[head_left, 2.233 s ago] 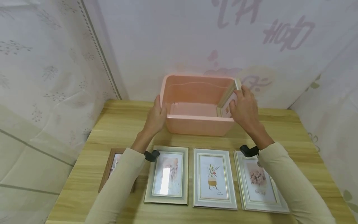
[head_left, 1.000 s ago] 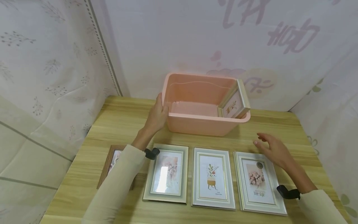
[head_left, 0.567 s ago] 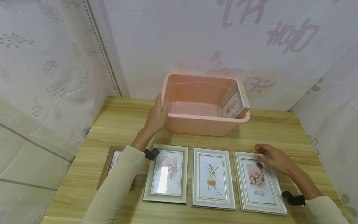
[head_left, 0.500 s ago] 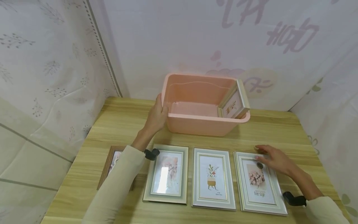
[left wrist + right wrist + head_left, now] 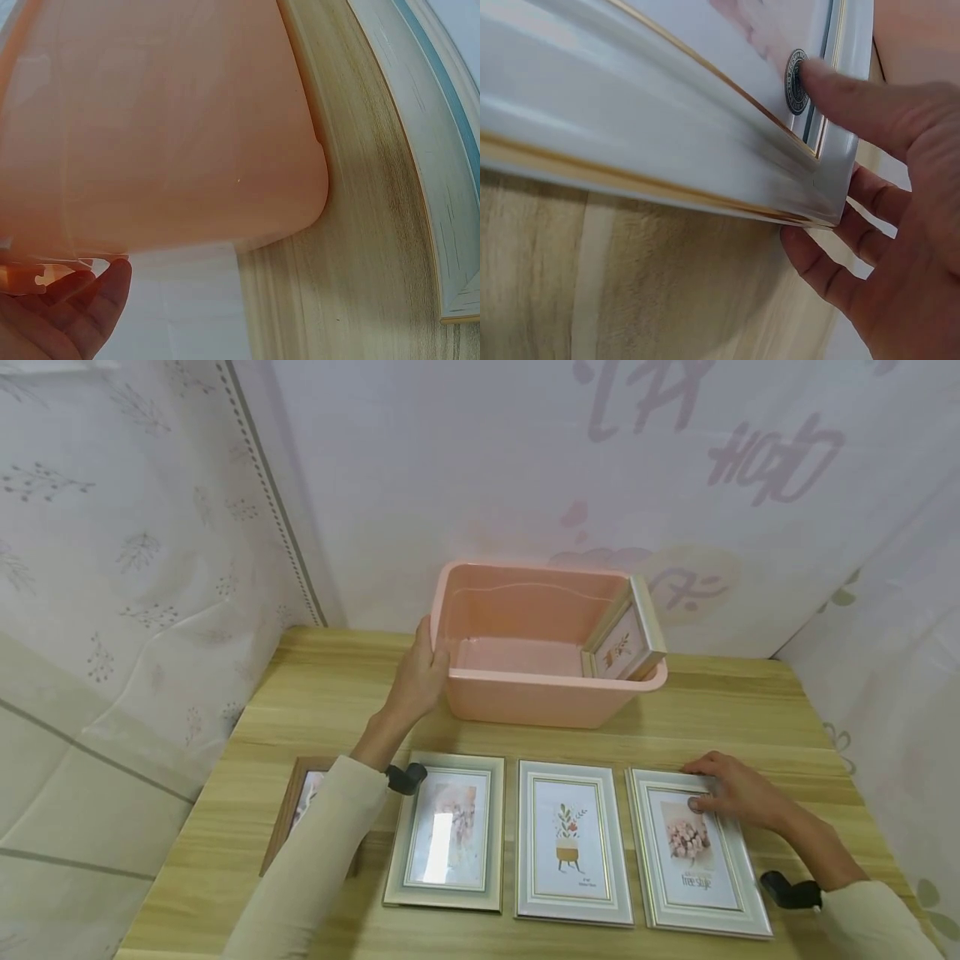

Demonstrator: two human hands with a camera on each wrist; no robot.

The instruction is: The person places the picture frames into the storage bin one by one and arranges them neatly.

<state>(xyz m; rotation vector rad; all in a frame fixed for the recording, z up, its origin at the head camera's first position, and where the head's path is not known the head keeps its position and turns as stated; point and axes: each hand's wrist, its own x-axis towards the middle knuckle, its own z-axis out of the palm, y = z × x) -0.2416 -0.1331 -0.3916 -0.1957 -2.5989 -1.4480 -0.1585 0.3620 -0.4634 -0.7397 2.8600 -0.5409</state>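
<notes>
My left hand grips the left rim of a pink plastic bin; in the left wrist view its fingers curl at the bin's edge. Inside the bin's right end leans a picture frame with a plant print, its top above the rim. My right hand pinches the top right corner of a silvery-white picture frame with a pink-flower print. In the right wrist view the thumb presses on its face by a dark round sticker, with fingers around the edge.
A silver frame with a potted-plant print lies in the middle. Left of it is a silver-gold frame with glare on its glass. A brown frame lies partly under the left forearm. Patterned cloth hangs behind the wood-grain table.
The right hand has let go of the frame in the bin and come down to the rightmost frame, where it now pinches the corner. The left hand stays on the bin's rim.
</notes>
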